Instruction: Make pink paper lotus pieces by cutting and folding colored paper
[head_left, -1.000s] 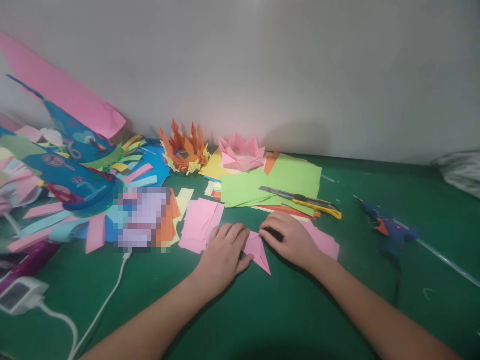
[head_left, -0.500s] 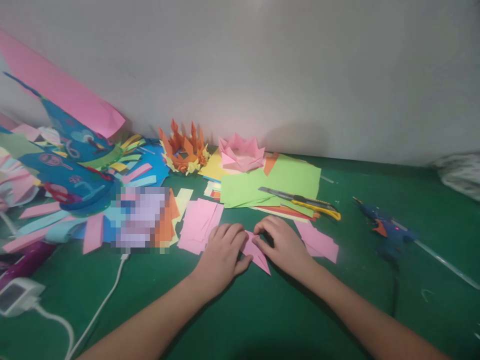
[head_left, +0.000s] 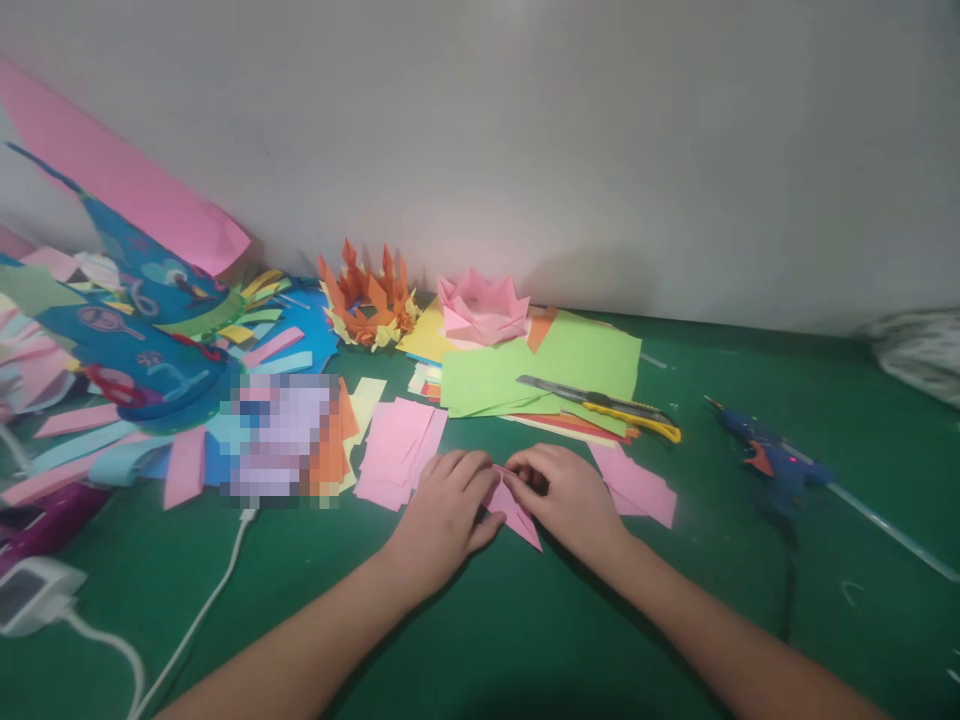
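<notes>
A partly folded piece of pink paper lies on the green table between my hands, one pointed corner facing me. My left hand presses on its left side, fingers bent over it and thumb on its near edge. With thumb and fingers closed, my right hand pinches the paper's upper right edge. Both hands cover much of the folds. Close by on the left is a stack of pink paper pieces, and more pink pieces lie beyond my right hand.
Behind my hands, a yellow utility knife rests on green paper sheets. A pink paper crown and an orange one stand near the wall. Right lies a blue glue gun; left are decorated blue cone hats and a white cable.
My right hand has shifted slightly down and left, its fingertips now closer to my left hand on the pink paper. The left hand has barely moved.
</notes>
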